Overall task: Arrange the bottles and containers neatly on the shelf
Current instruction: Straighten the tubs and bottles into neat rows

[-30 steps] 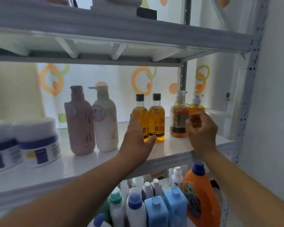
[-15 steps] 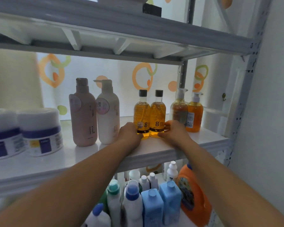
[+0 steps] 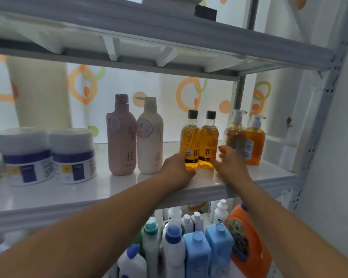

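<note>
Down low, left fingers (image 3: pixel 180 160) clasp one amber-filled bottle (image 3: pixel 189 140); right fingers (image 3: pixel 223 151) spread beside its twin (image 3: pixel 209 140).

Shelf (image 3: pixel 129 189): glossy white. Left tub (image 3: pixel 26 155) and right tub (image 3: pixel 72 155): white, dark blue band, blue-and-yellow label. Pink bottle (image 3: pixel 121 137) and cream bottle (image 3: pixel 150 137): pale round labels. Left amber bottle (image 3: pixel 190 141) and right amber bottle (image 3: pixel 209 141): golden liquid, black caps, dark "8". Brown pump bottle (image 3: pixel 236 135) and orange pump bottle (image 3: pixel 255 141): white pumps. Backdrop (image 3: pixel 187 93): white, orange and green rings. Left blue bottle (image 3: pixel 197 255) and right blue bottle (image 3: pixel 219 245): light blue. Orange jug (image 3: pixel 247 243): multicoloured label.
</note>
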